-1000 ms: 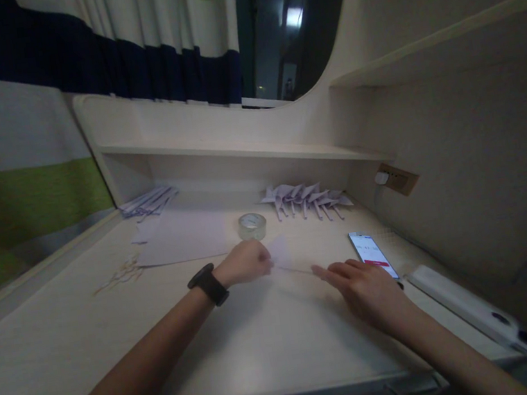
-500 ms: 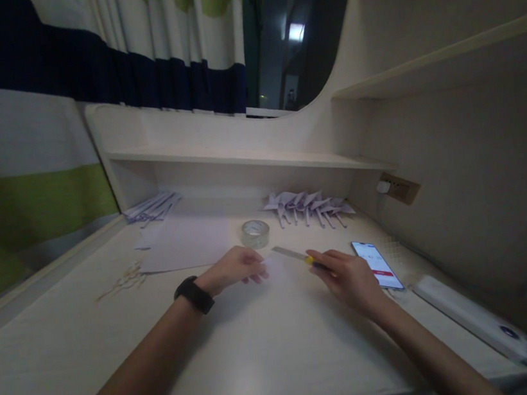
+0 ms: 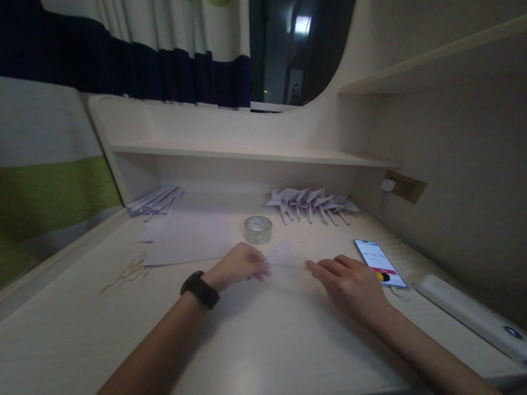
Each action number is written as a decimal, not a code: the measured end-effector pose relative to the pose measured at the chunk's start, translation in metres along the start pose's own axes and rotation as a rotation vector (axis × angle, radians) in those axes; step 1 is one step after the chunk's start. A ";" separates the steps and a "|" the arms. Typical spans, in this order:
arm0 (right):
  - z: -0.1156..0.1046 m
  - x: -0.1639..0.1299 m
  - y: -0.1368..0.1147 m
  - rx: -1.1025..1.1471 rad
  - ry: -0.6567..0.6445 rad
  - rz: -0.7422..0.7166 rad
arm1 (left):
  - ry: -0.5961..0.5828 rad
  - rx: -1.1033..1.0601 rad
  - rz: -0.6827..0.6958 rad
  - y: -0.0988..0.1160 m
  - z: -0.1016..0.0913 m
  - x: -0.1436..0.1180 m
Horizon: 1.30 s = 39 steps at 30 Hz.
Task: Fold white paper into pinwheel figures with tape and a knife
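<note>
So the main change from half a second ago is the utility knife [image 3: 383, 277]. Back then its blade shows its broad side, angled up toward the tape roll; now it looks turned nearly edge-on, just a thin blurry line running across the small piece of paper [image 3: 280, 251]. That paper sits around the middle of the tabletop [image 3: 246, 362], a bit in front of the tape roll [image 3: 258, 230], and it shows more clearly now as a pale flap beside the left fingertips. Can't tell if the blade's actually cutting in.

The right hand [image 3: 350, 286] is wrapped around the knife handle, and the yellow-and-black rear end now pokes out behind it, overlapping the phone [image 3: 379, 263] in view. The left hand [image 3: 243, 265], the one with the black watch [image 3: 200, 290], pinches the paper and has barely shifted.

Everything else stays put: paper pinwheels [image 3: 310, 204] lined up by the back edge toward the right corner, folded paper strips [image 3: 157, 200] in the back left corner, a big paper sheet [image 3: 190, 233] just in front of those, and the power strip [image 3: 474, 319] along the right edge.
</note>
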State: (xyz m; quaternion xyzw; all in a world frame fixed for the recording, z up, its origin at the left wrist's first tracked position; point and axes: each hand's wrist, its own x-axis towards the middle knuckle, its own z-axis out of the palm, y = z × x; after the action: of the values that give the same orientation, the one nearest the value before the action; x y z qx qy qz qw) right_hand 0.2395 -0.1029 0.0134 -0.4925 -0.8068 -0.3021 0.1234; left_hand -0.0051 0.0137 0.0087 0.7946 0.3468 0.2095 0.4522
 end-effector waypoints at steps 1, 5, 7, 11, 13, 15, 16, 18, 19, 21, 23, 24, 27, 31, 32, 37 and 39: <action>0.000 0.000 0.000 -0.004 0.001 -0.005 | 0.002 0.008 -0.008 0.001 0.000 0.000; -0.001 -0.001 -0.002 -0.039 0.025 -0.031 | -0.005 0.031 -0.026 0.003 0.001 -0.001; -0.002 -0.002 -0.002 -0.059 0.025 -0.034 | -0.012 0.036 -0.024 0.002 0.002 -0.001; -0.003 -0.002 -0.003 -0.070 0.003 -0.034 | -0.013 0.044 -0.013 -0.003 0.003 0.001; -0.002 -0.002 -0.003 -0.068 -0.008 -0.034 | -0.012 0.046 -0.009 -0.005 0.004 0.001; -0.002 -0.003 -0.003 -0.064 -0.016 -0.029 | -0.011 0.053 -0.010 -0.007 0.004 0.002; -0.001 -0.003 -0.003 -0.061 -0.021 -0.027 | -0.012 0.062 -0.010 -0.007 0.004 0.002; -0.001 -0.003 -0.003 -0.056 -0.029 -0.027 | -0.015 0.082 -0.007 -0.008 0.004 0.002; 0.000 -0.003 -0.003 -0.056 -0.030 -0.027 | -0.017 0.088 -0.006 -0.008 0.004 0.003; 0.000 -0.003 -0.003 -0.063 -0.029 -0.028 | -0.020 0.084 -0.015 -0.009 0.005 0.003; -0.001 -0.003 -0.004 -0.078 -0.027 -0.032 | -0.019 0.078 -0.014 -0.010 0.006 0.004; -0.001 -0.003 -0.004 -0.085 -0.027 -0.037 | -0.018 0.085 -0.007 -0.011 0.007 0.004; -0.001 -0.004 -0.006 -0.107 -0.038 -0.049 | -0.009 0.139 0.019 -0.012 0.008 0.005; 0.000 -0.006 -0.011 -0.111 -0.069 -0.010 | 0.041 0.231 0.031 -0.012 0.008 0.006; 0.000 -0.006 -0.013 -0.105 -0.082 0.004 | 0.050 0.254 0.029 -0.012 0.009 0.006; -0.005 -0.003 -0.018 -0.064 -0.200 0.053 | 0.077 0.315 0.044 -0.014 0.010 0.007; -0.008 -0.002 -0.020 -0.054 -0.237 0.068 | 0.081 0.331 0.054 -0.014 0.011 0.007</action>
State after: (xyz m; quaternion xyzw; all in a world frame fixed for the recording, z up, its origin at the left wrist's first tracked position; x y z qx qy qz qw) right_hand 0.2222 -0.1158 0.0109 -0.5551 -0.7900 -0.2591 0.0239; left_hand 0.0010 0.0175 -0.0090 0.8580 0.3731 0.1935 0.2952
